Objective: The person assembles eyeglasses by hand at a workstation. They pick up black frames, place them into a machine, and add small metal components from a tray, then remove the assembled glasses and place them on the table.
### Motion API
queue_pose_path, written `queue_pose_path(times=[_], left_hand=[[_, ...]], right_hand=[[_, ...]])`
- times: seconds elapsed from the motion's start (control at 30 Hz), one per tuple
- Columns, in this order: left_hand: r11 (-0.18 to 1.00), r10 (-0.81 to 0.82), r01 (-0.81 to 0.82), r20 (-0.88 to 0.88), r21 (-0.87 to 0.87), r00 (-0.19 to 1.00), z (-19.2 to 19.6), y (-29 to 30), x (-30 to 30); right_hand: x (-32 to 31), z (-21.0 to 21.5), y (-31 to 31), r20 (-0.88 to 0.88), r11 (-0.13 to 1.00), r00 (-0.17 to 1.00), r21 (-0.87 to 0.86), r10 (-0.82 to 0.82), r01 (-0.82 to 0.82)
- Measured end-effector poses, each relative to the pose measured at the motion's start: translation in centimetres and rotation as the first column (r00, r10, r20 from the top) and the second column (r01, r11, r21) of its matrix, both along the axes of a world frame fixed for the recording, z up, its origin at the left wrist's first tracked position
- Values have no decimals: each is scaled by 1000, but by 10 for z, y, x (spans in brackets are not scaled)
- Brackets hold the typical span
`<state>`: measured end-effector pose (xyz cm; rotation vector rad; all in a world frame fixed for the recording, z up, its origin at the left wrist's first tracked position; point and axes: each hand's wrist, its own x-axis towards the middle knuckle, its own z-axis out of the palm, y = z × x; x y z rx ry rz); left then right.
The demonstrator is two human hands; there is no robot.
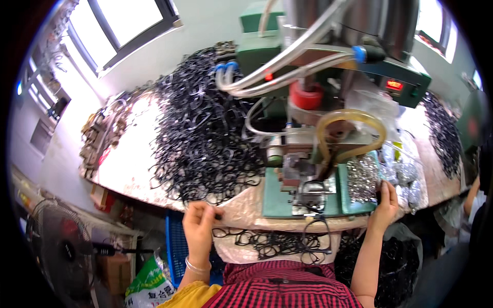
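Tray (358,208) lies just left of the right hand (384,208).

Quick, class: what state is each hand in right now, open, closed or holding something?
Left hand: closed, apparently pinching a small dark piece.
Right hand: partly curled at the green tray; grip cannot be told.

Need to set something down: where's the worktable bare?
Left, between metal fixtures and the large eyeglass frame pile; front, a narrower patch between that pile, left hand and green machine base. Crowded: around right hand, green tray, plastic bags.
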<state>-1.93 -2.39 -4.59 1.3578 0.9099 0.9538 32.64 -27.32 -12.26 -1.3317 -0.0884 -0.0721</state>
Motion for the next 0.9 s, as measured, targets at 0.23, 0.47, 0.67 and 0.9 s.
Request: queue_pose_path(times=[0.23,0.47,0.67,0.9], left_hand=[[538,303,133,-338,832,891,28,76,41],[409,269,608,-726,681,632,-16,129,49],[478,254,228,-382,848,889,8,117,46],[932,-92,46,112,358,989,-12,76,96]], right_hand=[[18,-5,73,145,983,975,49,167,-175],[-15,21,32,282,883,950,-469,136,12],[-35,23,-36,272,832,956,-552,113,59],[-50,97,77,542,872,711,-439,448,-214]])
